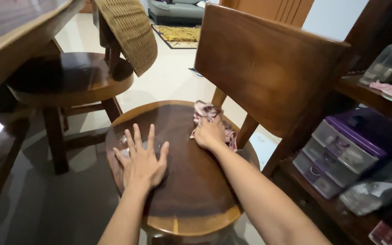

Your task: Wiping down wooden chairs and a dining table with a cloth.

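My left hand point(142, 159) lies flat, fingers spread, on the round wooden chair seat point(191, 195); my right hand point(208, 133) presses down on a crumpled pink patterned cloth point(207, 113) near the seat's back edge. The seat is dark, glossy wood (paler at the rim) under a broad plank backrest point(264, 68). A second round chair point(69, 77) stands by the desk point(5, 36) on pale tile; purple plastic drawers point(345, 145) sit right, partly cut off.

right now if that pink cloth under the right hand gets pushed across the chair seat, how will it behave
The pink cloth lies crumpled in soft folds, so it is probably floppy and would bunch rather than slide flat. It looks thin and likely light. The chair seat shines as if polished, so under the right hand the cloth should glide easily.
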